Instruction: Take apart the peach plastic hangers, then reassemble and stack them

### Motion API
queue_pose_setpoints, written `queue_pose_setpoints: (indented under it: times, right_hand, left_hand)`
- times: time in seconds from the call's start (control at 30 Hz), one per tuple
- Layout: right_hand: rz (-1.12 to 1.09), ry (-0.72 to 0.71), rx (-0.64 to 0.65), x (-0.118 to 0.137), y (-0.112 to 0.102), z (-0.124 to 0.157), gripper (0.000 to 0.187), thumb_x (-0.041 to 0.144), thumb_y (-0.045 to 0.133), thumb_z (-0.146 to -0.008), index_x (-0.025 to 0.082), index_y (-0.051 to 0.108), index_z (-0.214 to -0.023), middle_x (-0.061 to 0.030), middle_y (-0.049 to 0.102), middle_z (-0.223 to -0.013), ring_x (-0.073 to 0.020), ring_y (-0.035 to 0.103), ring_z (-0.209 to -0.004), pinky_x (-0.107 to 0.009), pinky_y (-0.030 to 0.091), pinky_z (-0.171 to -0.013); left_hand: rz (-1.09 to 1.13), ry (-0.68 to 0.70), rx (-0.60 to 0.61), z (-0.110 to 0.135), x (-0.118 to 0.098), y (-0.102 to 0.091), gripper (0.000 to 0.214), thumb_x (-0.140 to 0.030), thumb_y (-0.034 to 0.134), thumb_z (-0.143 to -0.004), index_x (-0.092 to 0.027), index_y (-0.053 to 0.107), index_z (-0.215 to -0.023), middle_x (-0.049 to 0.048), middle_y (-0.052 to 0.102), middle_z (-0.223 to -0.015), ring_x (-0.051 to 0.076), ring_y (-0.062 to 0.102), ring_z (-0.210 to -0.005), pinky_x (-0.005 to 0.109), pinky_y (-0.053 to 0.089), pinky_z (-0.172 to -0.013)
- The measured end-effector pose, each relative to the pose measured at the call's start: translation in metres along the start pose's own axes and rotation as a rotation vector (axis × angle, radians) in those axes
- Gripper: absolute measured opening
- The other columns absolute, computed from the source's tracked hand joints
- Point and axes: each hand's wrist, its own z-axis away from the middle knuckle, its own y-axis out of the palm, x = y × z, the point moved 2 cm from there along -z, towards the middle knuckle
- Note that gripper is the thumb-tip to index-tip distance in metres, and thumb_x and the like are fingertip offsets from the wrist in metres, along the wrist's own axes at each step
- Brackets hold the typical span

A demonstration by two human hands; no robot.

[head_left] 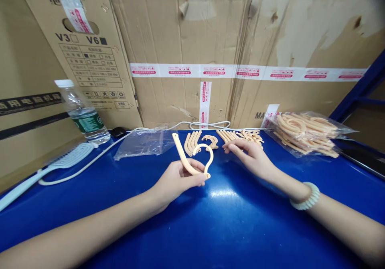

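Observation:
My left hand (183, 177) is closed around two tan plastic pieces held up above the table. One is a long strip (181, 150) with a bent lower end; the other is a hook-shaped piece (211, 156). Their lower ends meet at my thumb tip. Over the back of the table, my right hand (248, 154) has its fingers bent and drawn together at a row of tan strips (226, 134); what lies between the fingertips is hidden. Beside that row are a loose heap of small tan pieces (254, 134), several curved hooks (210, 140) and more long strips (191, 141).
Clear bags of tan pieces (303, 130) lie at the right, near a dark flat device (363, 162). An empty plastic bag (142, 144), a white cable (99, 156), a water bottle (87, 118) and a pale hairbrush (67, 158) are at the left. Cardboard (180, 32) stands behind the blue table (192, 229).

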Motion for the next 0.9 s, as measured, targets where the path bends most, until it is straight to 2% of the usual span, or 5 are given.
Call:
queue_pose_setpoints:
  times: [0.1, 0.2, 0.5, 0.7, 0.9]
  right_hand:
    - [0.523, -0.204, 0.082, -0.019, -0.005, -0.007, 0.027, 0.029, 0.050, -0.094, 0.015, 0.067, -0.108, -0.0147, 0.068, -0.112, -0.0318, 0.055, -0.113, -0.051, 0.041, -0.098]
    - [0.747, -0.273, 0.163, -0.032, 0.000, -0.008, 0.030, 0.024, 0.048, -0.095, 0.015, 0.062, -0.121, -0.0144, 0.062, -0.126, -0.0335, 0.046, -0.127, -0.055, 0.033, -0.106]
    - [0.744, -0.279, 0.191, -0.037, 0.005, -0.007, 0.033, 0.014, 0.042, -0.095, 0.014, 0.062, -0.121, -0.0159, 0.064, -0.124, -0.0310, 0.051, -0.123, -0.052, 0.039, -0.102]
    - [0.660, -0.309, 0.193, -0.031, 0.005, -0.007, 0.030, 0.010, 0.042, -0.094, 0.017, 0.068, -0.108, -0.0110, 0.069, -0.109, -0.0273, 0.056, -0.114, -0.047, 0.042, -0.101]
    - [0.485, -0.278, 0.053, -0.019, 0.004, -0.008, 0.024, 0.018, 0.042, -0.096, 0.020, 0.065, -0.099, -0.0139, 0.063, -0.118, -0.0270, 0.056, -0.112, -0.046, 0.046, -0.095]
  left_hand:
    - [0.009, 0.004, -0.006, -0.001, 0.002, -0.002, 0.023, -0.025, 0.080, -0.070, -0.013, 0.069, -0.087, 0.0035, 0.071, -0.077, 0.013, 0.063, -0.071, 0.026, 0.049, -0.071]
    - [0.038, 0.013, -0.021, -0.001, 0.003, -0.002, 0.023, -0.026, 0.080, -0.070, -0.013, 0.069, -0.086, 0.0033, 0.070, -0.077, 0.014, 0.063, -0.071, 0.026, 0.048, -0.072]
    - [0.062, 0.024, -0.024, 0.000, 0.003, -0.002, 0.023, -0.025, 0.081, -0.070, -0.013, 0.070, -0.085, 0.0039, 0.069, -0.080, 0.014, 0.062, -0.072, 0.027, 0.047, -0.071]
    - [0.070, 0.039, -0.009, -0.001, 0.005, -0.004, 0.022, -0.026, 0.080, -0.072, -0.014, 0.069, -0.086, 0.0026, 0.069, -0.079, 0.013, 0.062, -0.072, 0.026, 0.047, -0.071]
    - [0.039, 0.028, -0.020, -0.001, 0.006, -0.004, 0.024, -0.028, 0.081, -0.071, -0.014, 0.069, -0.087, 0.0037, 0.070, -0.079, 0.015, 0.062, -0.073, 0.027, 0.047, -0.072]
